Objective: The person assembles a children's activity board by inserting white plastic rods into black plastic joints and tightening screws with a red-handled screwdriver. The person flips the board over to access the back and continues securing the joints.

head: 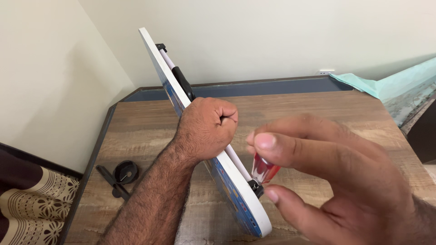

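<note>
A white-edged board with a colourful blue printed face (pixel 236 195) stands on its edge on the wooden table (pixel 295 113), running from upper left to lower right. A white rod with a black grip (pixel 183 81) is fixed along its back by black brackets. My left hand (pixel 206 127) is closed around the board's middle. My right hand (pixel 327 172) pinches a small screwdriver with a clear red handle (pixel 263 169) between thumb and fingers, its tip at the lower black bracket (pixel 255 187).
A black round part with a strap-like arm (pixel 119 176) lies on the table's left side. A teal cloth (pixel 395 86) covers something at the right. A patterned fabric (pixel 32 204) sits at lower left beside the wall.
</note>
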